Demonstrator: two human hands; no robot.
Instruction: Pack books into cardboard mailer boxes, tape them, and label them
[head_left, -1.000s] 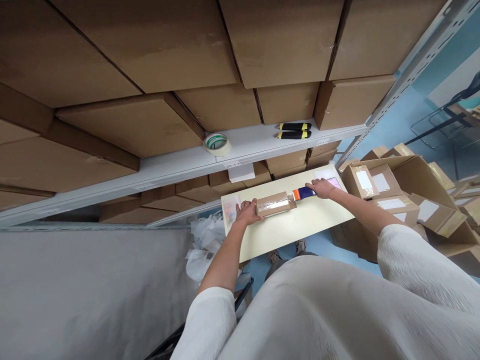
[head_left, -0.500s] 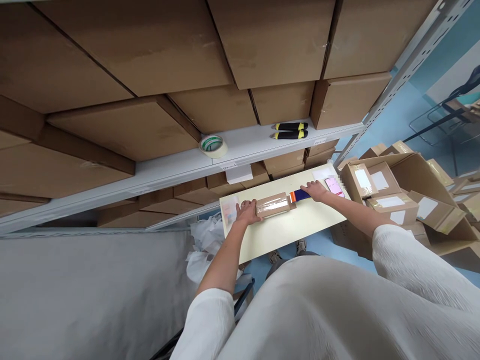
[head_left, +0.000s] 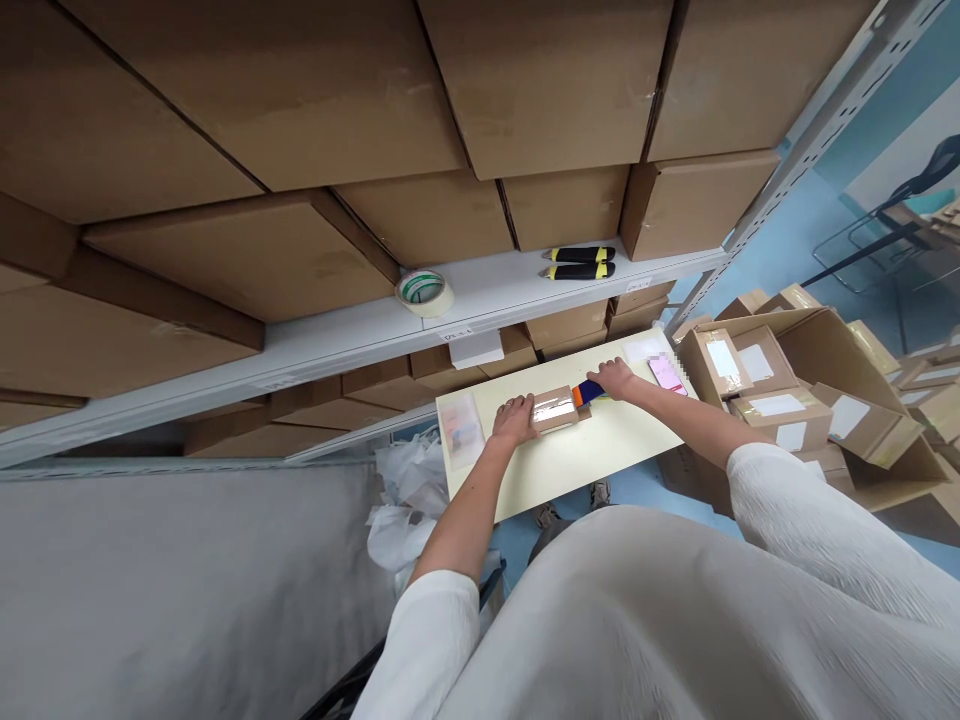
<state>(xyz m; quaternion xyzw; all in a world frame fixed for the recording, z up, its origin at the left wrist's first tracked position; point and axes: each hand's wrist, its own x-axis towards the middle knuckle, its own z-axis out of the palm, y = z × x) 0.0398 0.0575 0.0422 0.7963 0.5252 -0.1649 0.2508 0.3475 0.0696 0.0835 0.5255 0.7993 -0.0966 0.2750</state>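
Note:
A small brown cardboard box [head_left: 556, 408] with clear tape and a white label lies on the cream board. My left hand [head_left: 516, 420] grips its left end. In my right hand [head_left: 613, 380] is a dark blue and orange box [head_left: 587, 391], its orange end at the open right end of the cardboard box, where a flap sticks out. How far it reaches inside is hidden. A phone [head_left: 666, 374] with a pink screen rests on the board, right of my right hand.
Above the board [head_left: 525, 482], a grey shelf [head_left: 495, 290] holds large cartons, a tape roll [head_left: 424, 292] and two black-and-yellow cutters [head_left: 580, 271]. A large open carton [head_left: 832, 350] of small boxes stands at the right. White plastic bags [head_left: 409, 490] lie left of the board.
The blue and orange box has shifted left with my right hand, and less of it shows. My left hand has moved right along the cardboard box and covers more of its left end.

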